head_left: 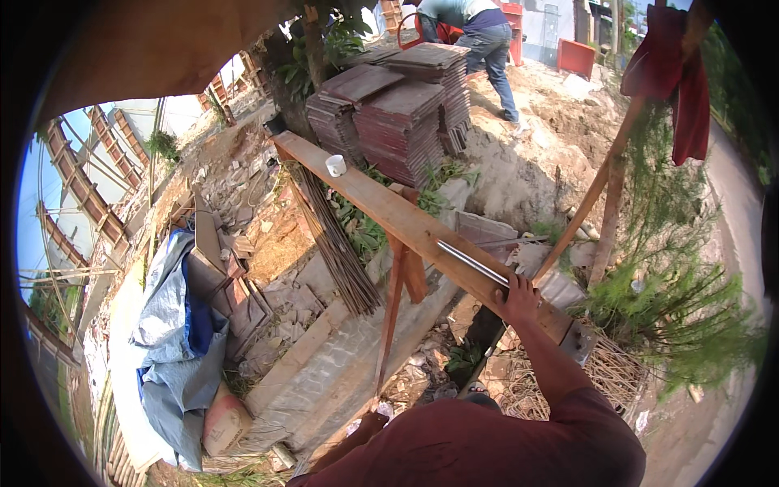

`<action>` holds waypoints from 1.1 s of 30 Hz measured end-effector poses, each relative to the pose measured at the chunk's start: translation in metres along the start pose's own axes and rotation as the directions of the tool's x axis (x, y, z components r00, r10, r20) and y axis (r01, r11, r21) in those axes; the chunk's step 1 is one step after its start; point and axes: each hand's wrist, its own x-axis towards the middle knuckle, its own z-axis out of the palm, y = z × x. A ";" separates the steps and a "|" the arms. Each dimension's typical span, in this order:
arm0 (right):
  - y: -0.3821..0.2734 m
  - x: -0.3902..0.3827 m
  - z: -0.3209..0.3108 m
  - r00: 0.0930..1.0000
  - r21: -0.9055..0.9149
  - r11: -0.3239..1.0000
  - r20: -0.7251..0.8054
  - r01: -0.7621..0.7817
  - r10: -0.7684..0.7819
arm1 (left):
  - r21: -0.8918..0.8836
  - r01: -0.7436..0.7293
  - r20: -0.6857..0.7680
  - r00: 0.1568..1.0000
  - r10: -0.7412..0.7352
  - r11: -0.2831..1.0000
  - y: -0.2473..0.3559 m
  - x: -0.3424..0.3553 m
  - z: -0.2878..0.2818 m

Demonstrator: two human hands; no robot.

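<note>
Lying lengthwise on plank (381, 203), rod (473, 263) apparently steadied by right hand (519, 299), grip half-curled, closure unclear; grip of left hand (372, 424) indiscernible.

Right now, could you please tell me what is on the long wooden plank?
A small white cup-shaped item and a silvery bar; whatever lies beneath the right hand, at the bar's near end, is covered.
</note>
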 end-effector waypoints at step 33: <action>-0.014 0.008 -0.002 0.998 -0.006 0.999 0.049 -0.035 0.035 | -0.044 0.191 0.025 0.981 -0.190 0.981 -0.030 -0.005 -0.038</action>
